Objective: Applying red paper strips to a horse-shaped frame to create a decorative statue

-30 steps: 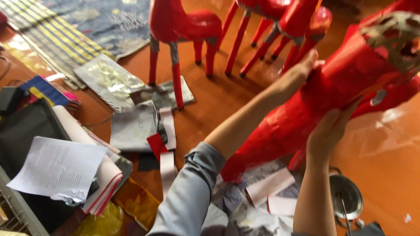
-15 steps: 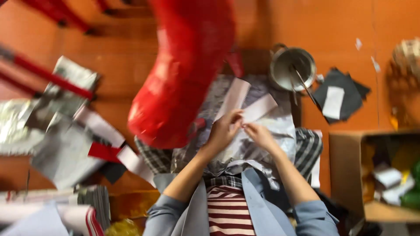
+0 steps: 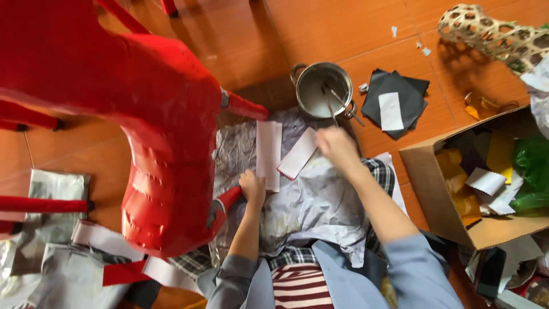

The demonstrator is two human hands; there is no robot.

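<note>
1. Sculpture first: a big red paper-covered animal figure (image 3: 160, 143) stands on the floor (image 3: 343, 28) left of the white paper strips. It looks hollow and light but awkward in bulk, and its skin seems thin enough to dent.
2. Crumpled grey sheet (image 3: 320, 206) spreads over the person's lap, under the strips; it looks soft and limp.
3. Cardboard box (image 3: 434, 189) of coloured paper scraps sits well right of the strips.
4. Steel pot (image 3: 323, 88) with sticks in it stands just beyond the strips.
5. White paper strips (image 3: 269, 154) lie on the sheet: light, flimsy, easily creased, probably best pinched at an end or edge.
6. Left hand (image 3: 253, 187) touches the strips' near end, fingers curled on the paper.
7. Right hand (image 3: 337, 146) hangs just right of the strips, blurred; I cannot tell whether it grips anything.
</note>
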